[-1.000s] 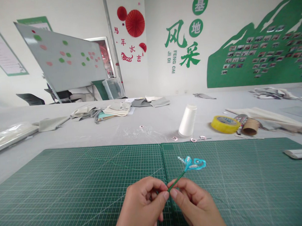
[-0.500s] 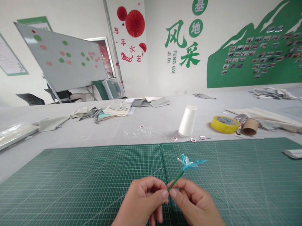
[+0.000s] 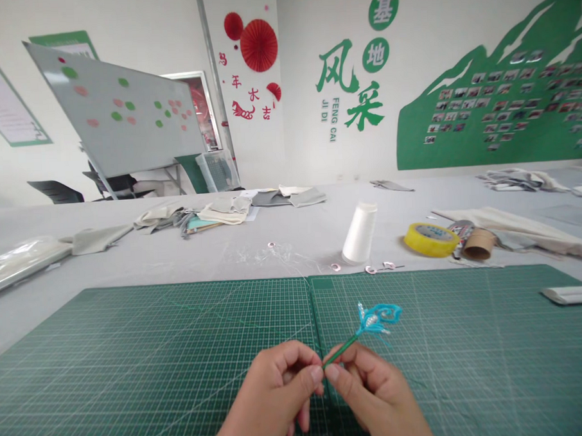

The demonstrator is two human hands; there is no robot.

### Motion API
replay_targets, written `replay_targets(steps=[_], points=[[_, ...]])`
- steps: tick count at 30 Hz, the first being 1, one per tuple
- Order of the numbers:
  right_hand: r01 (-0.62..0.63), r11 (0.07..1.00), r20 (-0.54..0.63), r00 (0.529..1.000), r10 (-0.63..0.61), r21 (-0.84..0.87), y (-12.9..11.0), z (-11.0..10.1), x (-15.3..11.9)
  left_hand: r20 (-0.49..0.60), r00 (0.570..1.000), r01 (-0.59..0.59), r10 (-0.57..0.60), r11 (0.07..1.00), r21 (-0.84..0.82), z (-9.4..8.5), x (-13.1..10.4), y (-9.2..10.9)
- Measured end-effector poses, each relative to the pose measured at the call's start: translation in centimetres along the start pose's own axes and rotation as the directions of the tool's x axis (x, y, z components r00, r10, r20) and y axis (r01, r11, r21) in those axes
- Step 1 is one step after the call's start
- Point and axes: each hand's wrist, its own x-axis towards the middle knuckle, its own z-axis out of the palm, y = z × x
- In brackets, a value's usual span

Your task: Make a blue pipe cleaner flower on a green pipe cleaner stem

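A small blue flower [image 3: 378, 318] with clear beads among its petals leans to the upper right on a thin green-wrapped stem [image 3: 345, 348]. My right hand [image 3: 370, 385] is closed, pinching the stem between thumb and forefinger. Fingertip to fingertip with it, my left hand [image 3: 283, 385] pinches the stem's lower end, which is mostly hidden by the fingers. Both hands are above the seam between two green cutting mats, the left mat [image 3: 157, 352] and the right mat [image 3: 494, 350].
Behind the mats stand a white thread cone [image 3: 360, 234], a yellow tape roll [image 3: 431, 239] and a cardboard tube [image 3: 478, 244]. Small pinkish rings [image 3: 370, 270] and loose clear thread [image 3: 283, 254] lie nearby. Folded cloth [image 3: 226, 210] is farther back; a white strip [image 3: 571, 295] is at right.
The flower has turned about its stem, so its looped petals now face me more and sit slightly farther right. Both hands stay almost in place, still pinching.
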Motion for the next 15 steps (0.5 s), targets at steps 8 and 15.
replay_targets(steps=[8, 15], points=[[-0.02, 1.0, 0.113, 0.993, 0.022, -0.023, -0.5, 0.1, -0.1, -0.131, 0.954, -0.237, 0.27, 0.945, 0.225, -0.4, -0.8, 1.8], [-0.065, 0.997, 0.213, 0.974, 0.071, -0.036, -0.4, 0.8, -0.3, -0.101, 0.959, -0.234, 0.264, 0.942, 0.241, -0.6, -0.9, 1.8]])
